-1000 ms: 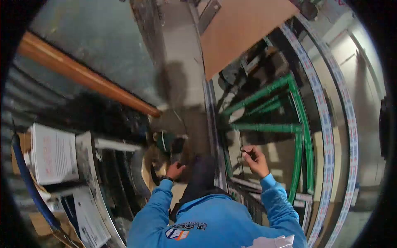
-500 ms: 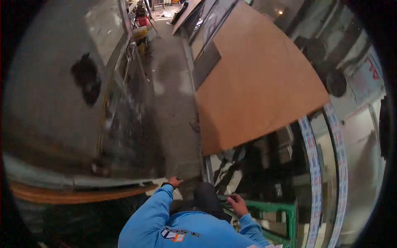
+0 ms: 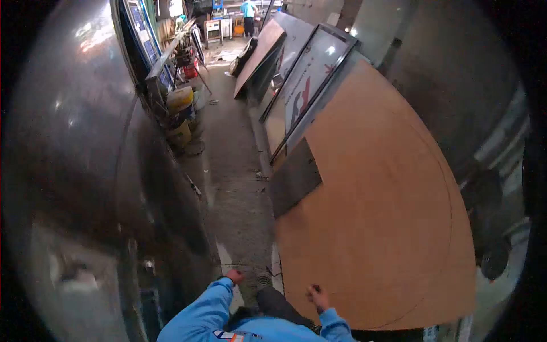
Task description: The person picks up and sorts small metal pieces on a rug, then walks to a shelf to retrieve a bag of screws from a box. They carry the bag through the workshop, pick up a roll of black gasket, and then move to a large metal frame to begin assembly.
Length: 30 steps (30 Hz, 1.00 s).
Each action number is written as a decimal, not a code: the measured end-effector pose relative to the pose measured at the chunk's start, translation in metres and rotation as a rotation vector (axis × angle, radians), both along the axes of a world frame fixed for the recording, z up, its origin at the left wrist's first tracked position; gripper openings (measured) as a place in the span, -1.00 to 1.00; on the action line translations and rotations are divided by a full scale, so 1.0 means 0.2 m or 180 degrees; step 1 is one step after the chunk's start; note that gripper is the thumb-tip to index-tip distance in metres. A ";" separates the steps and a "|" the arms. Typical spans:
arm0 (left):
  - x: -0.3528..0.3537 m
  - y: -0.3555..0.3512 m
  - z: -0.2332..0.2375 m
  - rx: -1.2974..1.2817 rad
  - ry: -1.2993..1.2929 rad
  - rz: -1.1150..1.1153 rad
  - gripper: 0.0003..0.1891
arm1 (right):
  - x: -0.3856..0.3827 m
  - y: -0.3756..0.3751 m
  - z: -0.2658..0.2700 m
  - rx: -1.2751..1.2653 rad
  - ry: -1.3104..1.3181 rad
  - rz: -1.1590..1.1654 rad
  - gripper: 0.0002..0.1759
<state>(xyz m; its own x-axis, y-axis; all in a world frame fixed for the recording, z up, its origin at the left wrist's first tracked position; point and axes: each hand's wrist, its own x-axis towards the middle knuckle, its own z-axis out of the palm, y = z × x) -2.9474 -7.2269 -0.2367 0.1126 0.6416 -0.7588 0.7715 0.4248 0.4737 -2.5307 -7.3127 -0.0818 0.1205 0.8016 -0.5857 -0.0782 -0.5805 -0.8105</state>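
My left hand [image 3: 235, 276] hangs in front of my body over the walkway, its fingers curled, with nothing visible in it. My right hand [image 3: 319, 297] is closed too, in front of the lower part of a large orange-brown board [image 3: 376, 211]. A small dark spot shows at its fingers, too small to name. The board leans on the right side of the walkway, and a dark grey rectangular piece [image 3: 294, 179] shows at its left edge. Neither hand visibly touches the board.
A narrow concrete walkway [image 3: 233, 171] runs ahead. Dark glossy panels [image 3: 165, 188] line the left, with yellow buckets [image 3: 180, 102] beyond. Framed panels [image 3: 310, 80] lean on the right. A person in blue [image 3: 248, 11] stands at the far end.
I have moved forward along the walkway. The green frame beside my right hand has gone out of view, and the board now stands alongside me. The far end appears nearer, with a person visible.
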 end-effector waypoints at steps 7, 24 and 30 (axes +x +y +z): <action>-0.67 1.04 0.26 0.0191 -0.0690 0.2104 -0.58 | -0.57 1.59 0.78 0.0780 -0.0325 0.0651 -0.62; -1.70 4.54 0.69 0.0636 -0.0992 0.1773 -0.50 | -1.45 4.19 0.26 -0.0174 -0.1124 0.1213 -0.65; -2.27 5.51 0.54 0.0673 -0.0193 0.1120 -0.56 | -1.86 5.43 -0.15 0.0123 -0.1652 0.1135 -0.62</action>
<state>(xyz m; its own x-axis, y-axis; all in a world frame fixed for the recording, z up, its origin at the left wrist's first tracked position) -3.4014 -6.1241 -0.1295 -0.1011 0.7899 -0.6048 0.5645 0.5461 0.6189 -2.9024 -6.2260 -0.1122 0.1027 0.8643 -0.4924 0.5237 -0.4679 -0.7119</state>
